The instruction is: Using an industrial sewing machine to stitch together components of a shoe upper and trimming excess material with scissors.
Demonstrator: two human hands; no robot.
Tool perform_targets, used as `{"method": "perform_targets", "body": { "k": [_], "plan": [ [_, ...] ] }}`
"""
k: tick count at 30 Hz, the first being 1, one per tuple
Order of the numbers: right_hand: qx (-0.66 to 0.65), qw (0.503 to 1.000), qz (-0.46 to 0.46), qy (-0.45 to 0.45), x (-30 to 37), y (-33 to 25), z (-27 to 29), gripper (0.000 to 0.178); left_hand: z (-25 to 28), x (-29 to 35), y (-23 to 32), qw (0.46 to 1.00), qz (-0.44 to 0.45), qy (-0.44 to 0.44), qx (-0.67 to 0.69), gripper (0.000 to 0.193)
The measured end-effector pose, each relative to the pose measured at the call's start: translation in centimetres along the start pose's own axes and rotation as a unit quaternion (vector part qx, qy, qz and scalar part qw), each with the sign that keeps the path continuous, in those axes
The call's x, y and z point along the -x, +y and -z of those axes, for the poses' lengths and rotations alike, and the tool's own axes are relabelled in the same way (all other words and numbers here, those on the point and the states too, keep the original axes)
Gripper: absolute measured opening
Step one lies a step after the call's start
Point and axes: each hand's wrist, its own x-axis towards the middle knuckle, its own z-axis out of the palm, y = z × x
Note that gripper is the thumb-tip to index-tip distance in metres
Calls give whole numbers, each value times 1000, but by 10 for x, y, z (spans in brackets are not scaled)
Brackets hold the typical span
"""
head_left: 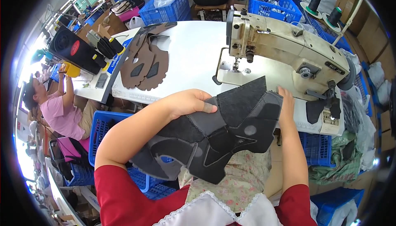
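A flat, stitched shoe upper (214, 137) in black and dark grey panels is held up over my lap, in front of the sewing table. My left hand (193, 103) pinches its upper left edge, thumb on top. My right hand (286, 104) grips the right edge, its fingers partly behind the piece. Beyond it stands a cream sewing machine (284, 40), its needle and presser foot (236, 65) over the bed with no material under them. At the table's left lie several brown shoe upper pieces (144, 67) with dark patches, overlapping one another.
Dark scraps (315, 109) hang by the machine's right end. Black thread cones (314, 4) stand behind it. Blue crates (270, 3) surround the table, one (103, 123) beside my left arm. A co-worker in pink (66, 118) sits at the left near a black speaker (74, 50).
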Motion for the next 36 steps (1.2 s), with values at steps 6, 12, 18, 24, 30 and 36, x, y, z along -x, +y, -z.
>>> {"method": "perform_targets", "body": {
  "k": [6,12,18,24,30,36],
  "plan": [
    [-259,957,-16,131,-30,-25,110,37,-10,-6,13,1000,2,2,-30,15],
    [-112,905,410,-13,-17,-164,191,72,-24,-9,26,977,-85,42,-190,20],
    [-155,888,338,-271,-42,-132,143,91,-32,10,50,966,-48,-45,-252,19],
    [-262,836,350,-332,-27,-117,116,52,-32,6,39,945,-38,-168,-278,21],
    [-231,814,231,-481,-27,-124,128,44,-40,1,33,932,-51,-116,-340,28],
    [-139,787,192,-570,-25,-144,140,41,-52,-7,24,902,-94,-103,-409,29]
  ]
}}
